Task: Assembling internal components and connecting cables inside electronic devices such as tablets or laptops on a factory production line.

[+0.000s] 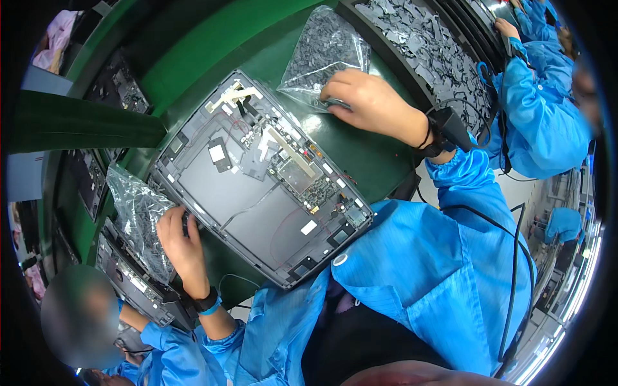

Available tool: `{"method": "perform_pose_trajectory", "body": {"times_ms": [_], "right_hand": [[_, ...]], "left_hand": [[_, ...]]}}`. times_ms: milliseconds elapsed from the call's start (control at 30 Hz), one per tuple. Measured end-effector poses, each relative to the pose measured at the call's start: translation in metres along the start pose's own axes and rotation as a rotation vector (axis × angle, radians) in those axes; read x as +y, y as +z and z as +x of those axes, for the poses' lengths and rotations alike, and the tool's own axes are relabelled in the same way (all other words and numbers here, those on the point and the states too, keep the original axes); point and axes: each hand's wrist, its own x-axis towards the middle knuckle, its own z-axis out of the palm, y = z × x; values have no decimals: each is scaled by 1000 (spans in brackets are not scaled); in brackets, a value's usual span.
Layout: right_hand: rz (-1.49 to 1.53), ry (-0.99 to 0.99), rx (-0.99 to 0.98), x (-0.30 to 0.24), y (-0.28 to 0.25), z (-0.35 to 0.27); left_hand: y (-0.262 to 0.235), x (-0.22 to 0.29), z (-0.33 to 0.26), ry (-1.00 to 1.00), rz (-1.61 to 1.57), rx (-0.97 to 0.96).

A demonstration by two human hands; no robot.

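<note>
An opened grey device back panel [257,219] with a circuit board [302,177], cables and white labels lies on the green work surface [193,58] in front of me. My left hand [180,241] rests at the panel's left edge, fingers curled on a small dark part beside a clear plastic bag [138,219] of dark pieces. My right hand [364,103] reaches to the far right, fingers pressed down at the mouth of a second clear bag [325,51] holding small dark parts. Both wrists wear dark straps.
A tray of grey foam-like pieces [425,45] runs along the upper right. Another person in a blue coat [541,116] works at the right. A person's blurred head and blue sleeve [161,354] sit at lower left, next to more dark panels [129,283].
</note>
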Motion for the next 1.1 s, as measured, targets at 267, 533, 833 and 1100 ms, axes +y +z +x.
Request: {"method": "perform_pose_trajectory", "body": {"times_ms": [267,533,833,1100], "right_hand": [[40,36,-70,11,6,-11],[90,41,-185,8,11,-2],[161,251,75,-12,-3,14],[670,266,142,-39,-18,74]], "left_hand": [[-6,-3,4,4,7,-18],[-13,-6,-8,-94,-108,-1],[-15,-4,-4,-82,-178,86],[0,11,18,-152,-146,53]]}}
